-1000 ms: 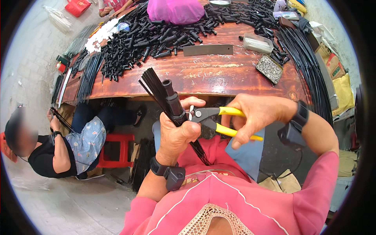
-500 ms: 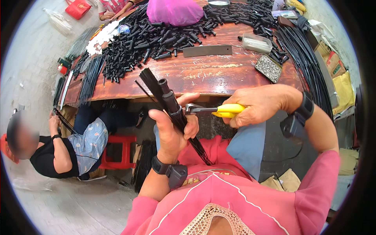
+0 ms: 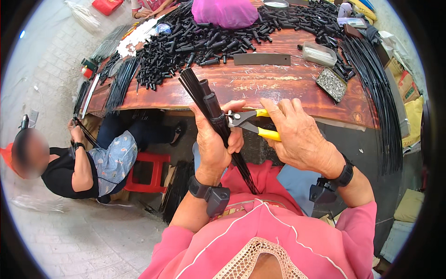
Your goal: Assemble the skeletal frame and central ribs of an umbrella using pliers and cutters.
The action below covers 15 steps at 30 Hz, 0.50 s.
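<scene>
Head view: near the middle of the frame, just below the wooden table's near edge, the left hand is wrapped around a bundle of thin black rods, with a short black tube lying along it. Fingers on one side and thumb on the other probably keep the loose strands together; their lower ends reach the lap, perhaps for steadiness. The right hand curls around the yellow handles of some pliers, which stand partly spread, with the metal nose meeting the tube and rods. Whether the nose bites on anything I cannot tell.

The rods look stiff, slim and smooth; the tube is stepped, with a hollow-looking top. Across the upper middle, similar tubes form a loose pile, below a crinkled pink plastic bag. A flat grey bar rests on the scuffed, glossy red-brown wood. At upper right, a clear tub holds pale slivers, while a tin contains silvery bits, likely boxed to stop scattering.
</scene>
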{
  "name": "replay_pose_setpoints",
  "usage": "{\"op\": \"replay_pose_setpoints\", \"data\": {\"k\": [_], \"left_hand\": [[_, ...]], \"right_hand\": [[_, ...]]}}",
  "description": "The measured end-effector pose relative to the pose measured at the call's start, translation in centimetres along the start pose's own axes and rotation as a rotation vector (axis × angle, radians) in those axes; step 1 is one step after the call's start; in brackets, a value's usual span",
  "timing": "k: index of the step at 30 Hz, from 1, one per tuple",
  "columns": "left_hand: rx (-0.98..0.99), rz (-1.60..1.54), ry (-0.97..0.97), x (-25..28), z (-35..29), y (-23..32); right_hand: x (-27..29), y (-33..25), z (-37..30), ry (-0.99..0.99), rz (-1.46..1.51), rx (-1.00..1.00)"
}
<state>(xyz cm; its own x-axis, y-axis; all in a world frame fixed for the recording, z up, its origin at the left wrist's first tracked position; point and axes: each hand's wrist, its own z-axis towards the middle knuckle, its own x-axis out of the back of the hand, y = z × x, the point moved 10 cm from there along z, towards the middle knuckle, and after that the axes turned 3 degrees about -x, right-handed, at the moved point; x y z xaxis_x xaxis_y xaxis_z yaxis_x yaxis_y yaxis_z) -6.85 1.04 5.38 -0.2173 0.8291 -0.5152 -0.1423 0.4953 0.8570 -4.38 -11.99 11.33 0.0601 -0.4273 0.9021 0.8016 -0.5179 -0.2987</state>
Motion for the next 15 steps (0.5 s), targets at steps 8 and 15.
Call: {"op": "replay_pose_setpoints", "data": {"k": [8, 15], "left_hand": [[0.015, -0.021, -0.009, -0.7, 0.0, -0.1], [0.002, 0.033, 0.037, -1.0, -0.3, 0.4]], "right_hand": [[0.7, 0.6, 0.1, 0.107, -0.084, -0.020], [4.0, 0.4, 0.6, 0.289, -0.196, -0.022]]}}
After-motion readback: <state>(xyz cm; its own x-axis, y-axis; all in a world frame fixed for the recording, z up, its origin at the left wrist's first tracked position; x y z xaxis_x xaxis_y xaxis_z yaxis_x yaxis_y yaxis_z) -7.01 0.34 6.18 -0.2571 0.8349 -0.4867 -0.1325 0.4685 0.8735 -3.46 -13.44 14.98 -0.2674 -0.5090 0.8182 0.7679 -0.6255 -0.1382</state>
